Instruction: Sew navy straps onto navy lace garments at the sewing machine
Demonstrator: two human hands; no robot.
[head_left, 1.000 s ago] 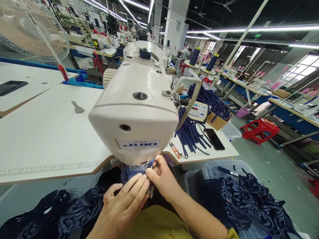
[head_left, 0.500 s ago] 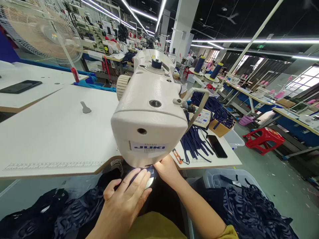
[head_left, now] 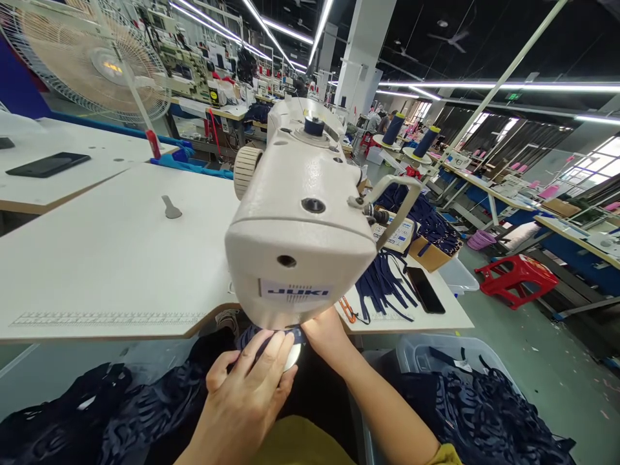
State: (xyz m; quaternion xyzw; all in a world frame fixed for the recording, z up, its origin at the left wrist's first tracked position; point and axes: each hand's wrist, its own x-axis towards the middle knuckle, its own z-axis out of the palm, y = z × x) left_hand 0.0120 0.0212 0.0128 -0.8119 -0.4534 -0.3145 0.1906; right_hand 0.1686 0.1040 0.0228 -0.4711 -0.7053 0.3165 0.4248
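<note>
A white sewing machine head (head_left: 300, 245) marked JUKI fills the middle of the view and covers its own needle area. Just below it, my left hand (head_left: 249, 387) is closed on navy fabric (head_left: 247, 336), fingers reaching forward over the cloth and the thumb low at the side. A lit white round patch (head_left: 292, 357) shows beside those fingers; what it is I cannot make out. My right hand (head_left: 327, 336) reaches in at the right side of the machine head. Its fingertips are hidden behind the machine, so their grip does not show.
Navy straps (head_left: 382, 287), orange thread snips (head_left: 347, 310) and a phone (head_left: 426, 289) lie on the right of the table. A clear bin (head_left: 407, 352) with navy pieces stands below right. More navy garments (head_left: 145, 400) hang at left. A fan (head_left: 104, 64) stands back left.
The view has shifted slightly, so the machine and table sit a little further right. Both hands keep nearly the same places at the machine; the left fingers are slightly more bent.
</note>
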